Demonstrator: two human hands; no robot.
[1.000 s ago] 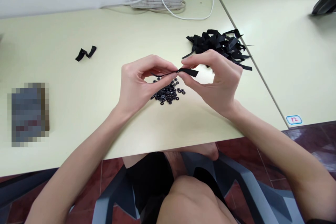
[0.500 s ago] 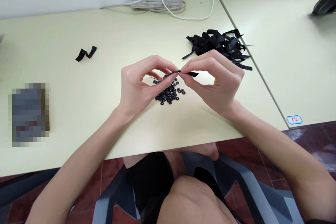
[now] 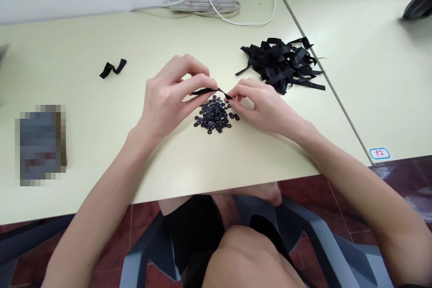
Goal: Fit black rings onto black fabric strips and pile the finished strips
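A short black fabric strip [image 3: 201, 92] is stretched over the table between my two hands. My left hand [image 3: 173, 92] pinches it between thumb and fingers near its middle. Its other end slants down to my right hand [image 3: 261, 102], where thumb and fingertips are closed on it. Any small part at the pinch is too small to make out. Directly beneath lies a heap of small round black discs with centre holes, like snap fasteners [image 3: 213, 116]. Beyond my right hand is a tangled pile of black strips [image 3: 281, 63], some with a small round dot on them.
A lone folded black strip [image 3: 113, 68] lies at the left. A power strip [image 3: 202, 0] with white cables sits against the wall. At the left front is a blurred-out box [image 3: 40, 146]. A seam [image 3: 332, 83] divides the tables, and a numbered label [image 3: 380, 153] marks the right one.
My hands have moved apart a little. The right hand has dropped lower and the left has shifted left, so more of the strip and the discs below show.
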